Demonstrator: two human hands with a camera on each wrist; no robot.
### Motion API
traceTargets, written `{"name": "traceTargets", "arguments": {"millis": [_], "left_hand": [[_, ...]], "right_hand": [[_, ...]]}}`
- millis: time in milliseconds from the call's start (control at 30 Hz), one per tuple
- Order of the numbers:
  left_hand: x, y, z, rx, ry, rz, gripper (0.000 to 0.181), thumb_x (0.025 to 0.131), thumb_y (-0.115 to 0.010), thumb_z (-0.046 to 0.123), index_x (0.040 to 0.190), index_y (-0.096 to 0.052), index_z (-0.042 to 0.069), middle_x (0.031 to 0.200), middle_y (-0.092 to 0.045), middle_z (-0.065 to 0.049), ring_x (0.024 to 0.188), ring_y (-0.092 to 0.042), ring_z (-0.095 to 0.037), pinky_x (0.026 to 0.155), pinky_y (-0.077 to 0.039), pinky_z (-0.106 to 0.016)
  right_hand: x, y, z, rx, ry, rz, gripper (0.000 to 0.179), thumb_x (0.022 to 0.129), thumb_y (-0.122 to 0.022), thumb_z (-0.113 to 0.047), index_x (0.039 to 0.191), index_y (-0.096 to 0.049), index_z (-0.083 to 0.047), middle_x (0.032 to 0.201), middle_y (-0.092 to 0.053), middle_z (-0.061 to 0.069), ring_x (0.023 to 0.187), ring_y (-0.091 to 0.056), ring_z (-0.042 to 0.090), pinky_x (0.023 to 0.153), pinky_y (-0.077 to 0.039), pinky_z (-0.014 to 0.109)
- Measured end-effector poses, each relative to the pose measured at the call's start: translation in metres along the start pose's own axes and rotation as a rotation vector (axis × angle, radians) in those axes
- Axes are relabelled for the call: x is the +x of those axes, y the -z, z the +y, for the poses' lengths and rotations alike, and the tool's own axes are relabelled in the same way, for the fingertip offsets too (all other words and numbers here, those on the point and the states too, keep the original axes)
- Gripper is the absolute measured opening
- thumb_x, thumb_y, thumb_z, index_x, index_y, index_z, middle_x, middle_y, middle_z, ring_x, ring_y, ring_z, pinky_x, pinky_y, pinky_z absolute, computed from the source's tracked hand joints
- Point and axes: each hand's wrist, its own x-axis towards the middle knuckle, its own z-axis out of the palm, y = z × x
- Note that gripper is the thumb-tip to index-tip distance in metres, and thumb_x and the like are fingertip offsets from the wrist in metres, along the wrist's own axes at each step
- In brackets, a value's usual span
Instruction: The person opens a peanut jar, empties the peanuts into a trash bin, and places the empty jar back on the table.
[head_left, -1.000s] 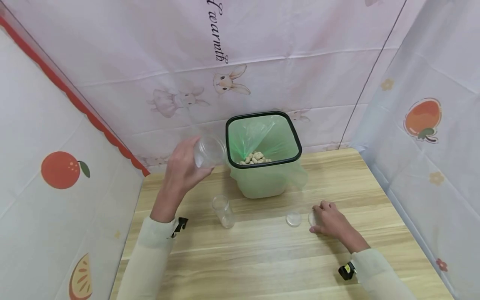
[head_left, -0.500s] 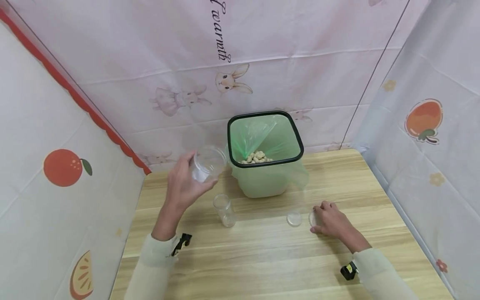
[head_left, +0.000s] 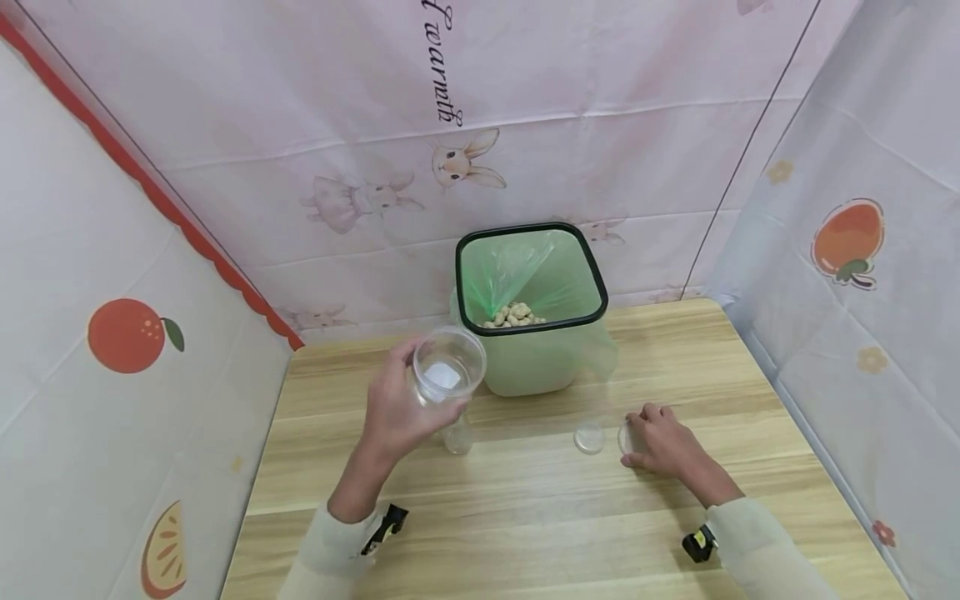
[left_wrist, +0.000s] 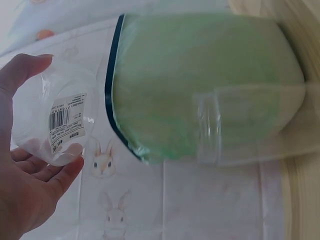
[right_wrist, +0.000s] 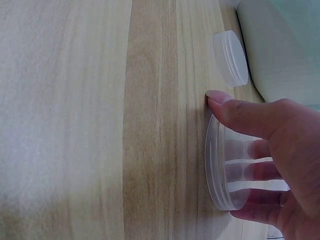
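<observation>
My left hand (head_left: pixel 397 408) grips a clear plastic jar (head_left: pixel 450 364) by its side, just left of the bin and above the table. The jar's mouth tilts up toward the head camera, and nothing but a white label shows through it. That label has a barcode in the left wrist view, where thumb and fingers curl round the jar (left_wrist: pixel 70 112). A second, narrower clear jar (head_left: pixel 458 439) stands on the table, partly hidden behind the left hand. On the right, my right hand (head_left: pixel 663 442) holds a clear round lid (right_wrist: pixel 217 165) by its edge at the tabletop.
A pale green bin (head_left: pixel 528 367) with a black rim and a plastic liner stands at the back. Peanuts in shells (head_left: pixel 516 315) lie inside it. A smaller clear lid (head_left: pixel 588 438) rests on the wooden table (head_left: pixel 510 525) left of the right hand. Printed cloth (head_left: pixel 637 142) surrounds the table.
My left hand has brought the jar down and toward me from beside the bin's rim, turning its mouth upward. The narrower jar is now mostly covered. My right hand stays in place.
</observation>
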Motion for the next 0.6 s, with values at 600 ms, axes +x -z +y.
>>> {"name": "traceTargets", "arguments": {"millis": [600], "left_hand": [[-0.036, -0.055, 0.017, -0.078, 0.044, -0.052, 0.096, 0.055, -0.101, 0.028, 0.136, -0.056, 0.005, 0.125, -0.071, -0.013, 0.114, -0.070, -0.027, 0.095, -0.058, -0.048]], "right_hand": [[-0.001, 0.003, -0.005, 0.027, -0.045, -0.050, 0.077, 0.077, -0.089, -0.046, 0.135, -0.065, -0.001, 0.121, -0.063, 0.021, 0.104, -0.058, 0.037, 0.078, -0.059, 0.052]]}}
